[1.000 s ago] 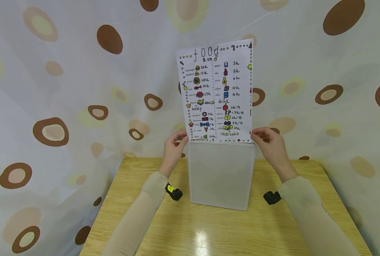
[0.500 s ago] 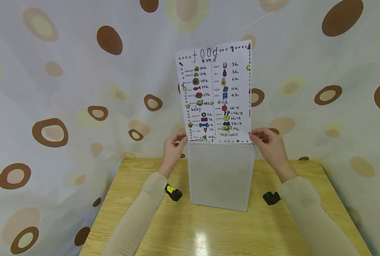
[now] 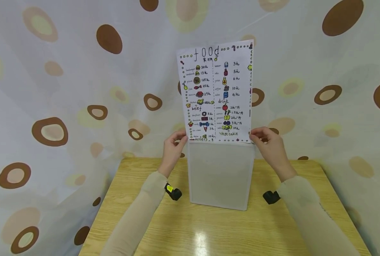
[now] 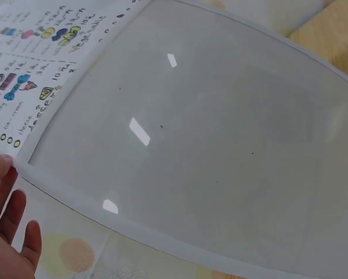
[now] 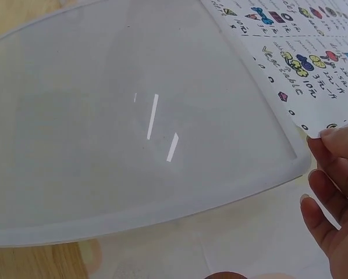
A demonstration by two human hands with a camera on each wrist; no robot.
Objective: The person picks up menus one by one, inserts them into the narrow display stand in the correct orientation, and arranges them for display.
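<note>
— Left of the sleeve?
— Left hand [image 3: 172, 149], grip pinching the menu sheet's [image 3: 217, 92] lower left corner, just at the top left corner of the translucent plastic sleeve [image 3: 221, 174].
— And the sleeve itself?
— Standing upright on the wooden tabletop [image 3: 183, 227], bottom edge touching the wood; sheet rising above its top edge, upright before the spotted curtain [image 3: 65, 89].
— Right of the sleeve?
— Right hand [image 3: 271, 145], grip pinching the sheet's lower right corner, beside the top right corner.
</note>
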